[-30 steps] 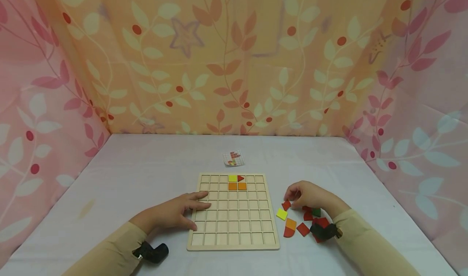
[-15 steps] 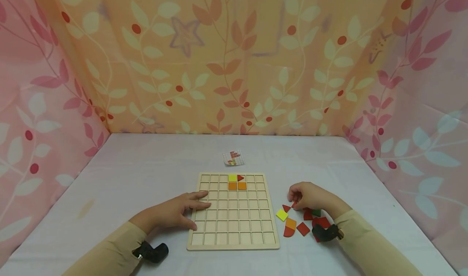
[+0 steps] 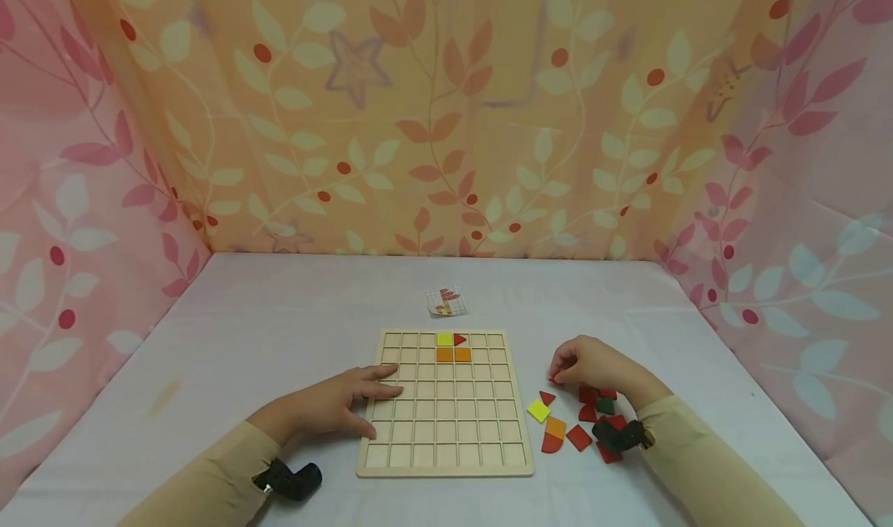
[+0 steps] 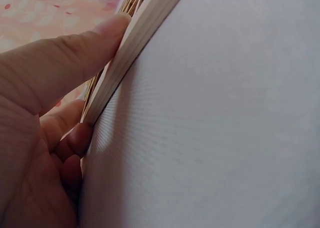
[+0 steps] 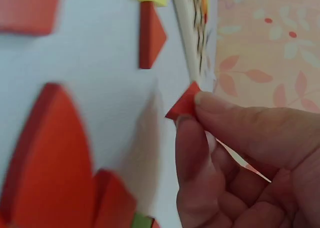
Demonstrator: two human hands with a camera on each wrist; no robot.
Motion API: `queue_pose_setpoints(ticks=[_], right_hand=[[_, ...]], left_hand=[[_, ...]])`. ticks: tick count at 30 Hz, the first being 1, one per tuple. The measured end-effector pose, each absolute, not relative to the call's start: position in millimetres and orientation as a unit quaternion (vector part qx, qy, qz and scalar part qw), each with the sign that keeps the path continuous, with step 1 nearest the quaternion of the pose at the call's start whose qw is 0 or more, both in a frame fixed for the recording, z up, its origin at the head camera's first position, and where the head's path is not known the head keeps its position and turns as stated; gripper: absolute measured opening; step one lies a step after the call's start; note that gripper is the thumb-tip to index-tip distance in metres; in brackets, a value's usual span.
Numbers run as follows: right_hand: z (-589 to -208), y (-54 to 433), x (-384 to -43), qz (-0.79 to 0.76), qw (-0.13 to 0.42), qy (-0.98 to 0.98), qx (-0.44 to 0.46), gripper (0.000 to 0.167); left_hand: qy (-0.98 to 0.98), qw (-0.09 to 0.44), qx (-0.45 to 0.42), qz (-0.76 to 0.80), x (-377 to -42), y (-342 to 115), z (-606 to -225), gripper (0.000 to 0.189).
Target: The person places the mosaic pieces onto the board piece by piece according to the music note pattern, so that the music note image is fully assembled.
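My left hand (image 3: 335, 403) rests at the left edge of a wooden grid board (image 3: 446, 411), fingers spread over its cells. In the left wrist view the thumb presses on the board's side (image 4: 125, 57). A yellow square (image 3: 444, 339), a red triangle (image 3: 459, 339) and two orange squares (image 3: 453, 354) sit in the top rows. To the right of the board, my right hand (image 3: 593, 364) pinches a small red triangular tile (image 5: 184, 103) between thumb and index finger, held above the table. Another red triangle (image 3: 547, 397) lies below it, near a yellow square (image 3: 539, 411).
Loose tiles lie right of the board: an orange square (image 3: 555, 428), a red quarter-round (image 3: 553, 442), a red square (image 3: 578, 438), a green piece (image 3: 605, 405) and several more red ones. A card with a coloured pattern (image 3: 446, 301) lies behind the board. Patterned curtains (image 3: 446, 163) surround the table.
My right hand has drawn one red triangle away from the other and lifted it a little off the table. The left hand has stayed on the board.
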State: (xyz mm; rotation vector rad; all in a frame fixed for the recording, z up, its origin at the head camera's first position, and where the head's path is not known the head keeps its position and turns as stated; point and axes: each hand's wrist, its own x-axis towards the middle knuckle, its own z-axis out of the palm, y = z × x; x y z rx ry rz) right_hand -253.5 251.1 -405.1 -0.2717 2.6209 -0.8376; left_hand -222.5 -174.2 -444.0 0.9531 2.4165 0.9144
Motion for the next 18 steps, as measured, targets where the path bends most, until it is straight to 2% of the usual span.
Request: queue_pose_setpoints(ticks=[9, 18], right_hand=[[-405.9, 239.4, -271.8, -0.357, 0.182, 0.912, -0.093, 0.004], [-406.5, 207.6, -286.5, -0.418, 0.162, 0.890, -0.085, 0.004]], left_hand=[[0.859, 0.192, 0.344, 0.327, -222.3, -174.5, -444.4, 0.068], [0.863, 0.195, 0.334, 0.325, -221.4, -174.9, -444.4, 0.068]])
